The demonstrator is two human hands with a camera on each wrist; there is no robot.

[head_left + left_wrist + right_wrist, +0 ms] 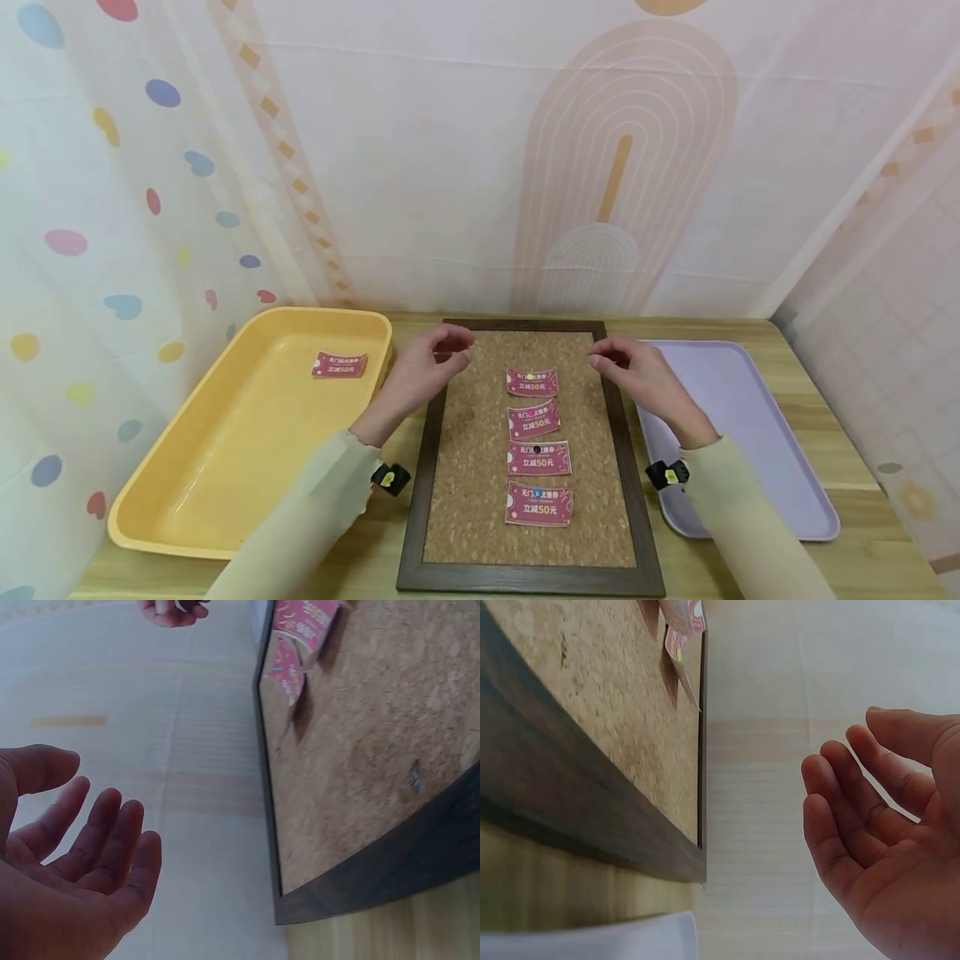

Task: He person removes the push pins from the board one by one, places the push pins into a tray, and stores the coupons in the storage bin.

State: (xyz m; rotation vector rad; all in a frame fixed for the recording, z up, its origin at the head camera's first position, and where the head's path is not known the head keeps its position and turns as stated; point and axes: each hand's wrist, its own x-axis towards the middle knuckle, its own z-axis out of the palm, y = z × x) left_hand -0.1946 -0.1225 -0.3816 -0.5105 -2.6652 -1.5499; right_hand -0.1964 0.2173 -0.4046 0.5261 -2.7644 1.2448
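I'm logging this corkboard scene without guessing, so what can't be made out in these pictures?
Head view: fine print on the bottom coupon, too small; lettering behind the blue pin, covered.
Head view: near right corner of the yellow tray, hidden by the left sleeve.
Left wrist view: part of the right hand, cut off by the top edge.
Right wrist view: most of the lilac tray, cut off by the left and bottom edges.
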